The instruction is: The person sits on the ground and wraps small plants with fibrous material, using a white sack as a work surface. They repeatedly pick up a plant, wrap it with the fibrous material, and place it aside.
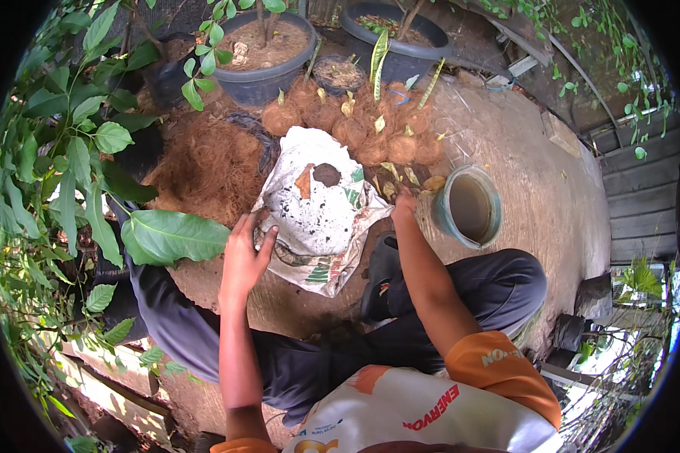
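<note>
Sack (dark-specked) between both hands.

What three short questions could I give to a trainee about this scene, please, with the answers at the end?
1. True or false: the bucket stands to the left of the white sack.
2. Which shape has the dark lump on the white sack: a) square, b) round, c) star-like?
3. Which hand is nearer to the brown fibre pile?

Key:
1. False; it stands to the right.
2. b) round.
3. The left hand.
</note>
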The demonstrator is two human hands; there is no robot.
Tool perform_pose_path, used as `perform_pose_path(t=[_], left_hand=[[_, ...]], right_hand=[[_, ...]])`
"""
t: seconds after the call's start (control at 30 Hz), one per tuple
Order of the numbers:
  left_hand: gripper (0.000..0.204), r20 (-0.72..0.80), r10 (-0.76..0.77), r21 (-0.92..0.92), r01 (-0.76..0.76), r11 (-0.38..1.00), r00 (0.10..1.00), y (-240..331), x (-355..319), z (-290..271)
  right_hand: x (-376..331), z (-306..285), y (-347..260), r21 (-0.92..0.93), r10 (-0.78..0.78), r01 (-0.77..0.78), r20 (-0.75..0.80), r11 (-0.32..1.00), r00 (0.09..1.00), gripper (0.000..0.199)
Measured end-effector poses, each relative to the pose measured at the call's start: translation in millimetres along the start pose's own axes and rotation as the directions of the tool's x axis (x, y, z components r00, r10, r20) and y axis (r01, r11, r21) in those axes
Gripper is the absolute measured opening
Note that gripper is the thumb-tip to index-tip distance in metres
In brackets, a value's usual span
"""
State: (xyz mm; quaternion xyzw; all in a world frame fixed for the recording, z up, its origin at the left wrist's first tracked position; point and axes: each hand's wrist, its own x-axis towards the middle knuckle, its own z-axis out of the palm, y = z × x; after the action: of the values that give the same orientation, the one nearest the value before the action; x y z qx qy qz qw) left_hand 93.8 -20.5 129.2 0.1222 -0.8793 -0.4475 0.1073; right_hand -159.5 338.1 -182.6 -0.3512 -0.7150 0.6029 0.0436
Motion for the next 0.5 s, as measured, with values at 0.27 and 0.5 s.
perform_pose_path(t=[0.27, 0.5], left_hand=[[0.031, 0.011, 0.03, -0.02, -0.029, 0.999, 0.999, -6, 5, 7], [0.032, 0.033, 0.016, -0.017, -0.016, 1.0, 0.999, -8, 2, 8]], right_hand=[[-35, -9, -102, 0.454, 0.332, -0.362, 0.147, 0.814, 0.932, 0.023], [-63, -19, -148, 0.583, 0.273, -0.347, 0.214, 0.735, 0.938, 0.015]])
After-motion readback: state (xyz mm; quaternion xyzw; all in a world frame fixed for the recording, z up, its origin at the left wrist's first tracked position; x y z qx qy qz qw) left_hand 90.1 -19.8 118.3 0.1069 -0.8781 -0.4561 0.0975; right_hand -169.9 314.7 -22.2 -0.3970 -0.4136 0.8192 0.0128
